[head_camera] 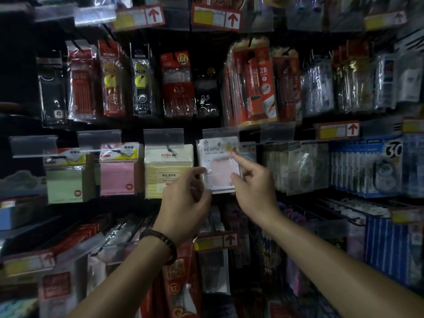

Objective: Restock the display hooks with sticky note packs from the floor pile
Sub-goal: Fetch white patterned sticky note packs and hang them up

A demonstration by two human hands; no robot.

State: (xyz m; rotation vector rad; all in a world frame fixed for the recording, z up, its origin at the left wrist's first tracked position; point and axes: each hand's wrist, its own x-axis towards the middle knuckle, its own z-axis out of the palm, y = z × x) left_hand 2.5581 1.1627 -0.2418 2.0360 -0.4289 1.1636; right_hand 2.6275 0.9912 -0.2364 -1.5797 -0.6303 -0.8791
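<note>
- Left hand point(185, 198) pinches the lower left edge of the sticky note pack point(219, 166). Right hand point(254, 187) appears to nip its right edge, forefinger stretched to the top corner. The hands are apart, with the pack between them.
- Pack position: hanging below the clear label holder point(220, 133), beside the yellow pack point(167, 171). Whether its hole is fully on the hook cannot be told.
- Recommended technique: keep the pack level and slide it straight back along the hook; avoid creasing the film.
- Surroundings: dim, crowded pegboard wall; pencil packs point(252, 81) above; the floor pile is out of view.
</note>
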